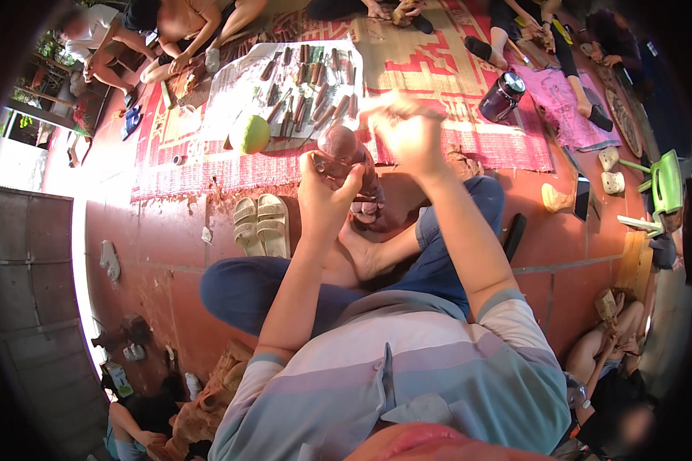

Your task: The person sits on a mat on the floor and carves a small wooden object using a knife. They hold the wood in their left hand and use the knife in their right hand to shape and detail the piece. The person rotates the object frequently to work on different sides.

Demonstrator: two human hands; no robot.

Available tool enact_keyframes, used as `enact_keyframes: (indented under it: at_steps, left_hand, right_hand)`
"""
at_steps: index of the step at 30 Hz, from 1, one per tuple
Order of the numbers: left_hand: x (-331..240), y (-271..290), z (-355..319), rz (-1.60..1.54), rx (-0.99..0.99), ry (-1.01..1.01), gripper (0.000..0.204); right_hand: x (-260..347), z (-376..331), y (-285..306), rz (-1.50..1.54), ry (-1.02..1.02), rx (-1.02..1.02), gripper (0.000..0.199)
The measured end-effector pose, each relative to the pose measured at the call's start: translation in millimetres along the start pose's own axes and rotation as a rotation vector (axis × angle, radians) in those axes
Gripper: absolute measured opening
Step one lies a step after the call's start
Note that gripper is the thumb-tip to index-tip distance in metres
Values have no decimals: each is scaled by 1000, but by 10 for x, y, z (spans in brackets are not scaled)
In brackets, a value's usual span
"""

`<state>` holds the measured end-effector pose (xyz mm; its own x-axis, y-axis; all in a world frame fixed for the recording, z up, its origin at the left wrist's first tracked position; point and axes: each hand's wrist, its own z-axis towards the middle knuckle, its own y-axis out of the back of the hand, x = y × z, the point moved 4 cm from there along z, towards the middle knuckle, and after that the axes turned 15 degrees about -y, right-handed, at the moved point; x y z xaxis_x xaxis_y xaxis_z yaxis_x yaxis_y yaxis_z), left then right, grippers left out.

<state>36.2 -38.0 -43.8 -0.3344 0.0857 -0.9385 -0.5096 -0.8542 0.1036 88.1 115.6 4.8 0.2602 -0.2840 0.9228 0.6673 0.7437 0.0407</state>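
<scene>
- Here, your left hand [327, 188] curls against the brown wood carving [370, 184], but I cannot tell what it grips.
- Your right hand [414, 142] is up and blurry, so I cannot tell if it is closed.
- The carving sits in front of your bent legs [246, 292], by the mat [469, 142].
- A green fruit [252, 134] is near the tools [316, 74].

Carving [370, 184]: smooth, glossy wood; mat [438, 65]: rough weave; chair [667, 183]: glossy plastic.
</scene>
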Motion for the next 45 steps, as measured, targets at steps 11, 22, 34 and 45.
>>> enact_keyframes:
  at_steps: [11, 22, 34, 45]
  left_hand:
    - [-94, 144, -38, 292, -5, -5, 45]
    - [-282, 65, 46, 502, 77, -29, 43]
    - [-269, 60, 35, 440, 39, -74, 44]
    - [-213, 41, 68, 401, 38, -46, 43]
  right_hand:
    - [115, 117, 179, 28, -159, -67, 5]
    - [75, -39, 59, -56, 12, 23, 7]
    - [53, -202, -177, -210, -22, 179, 11]
    - [-9, -204, -189, -358, 193, 75, 9]
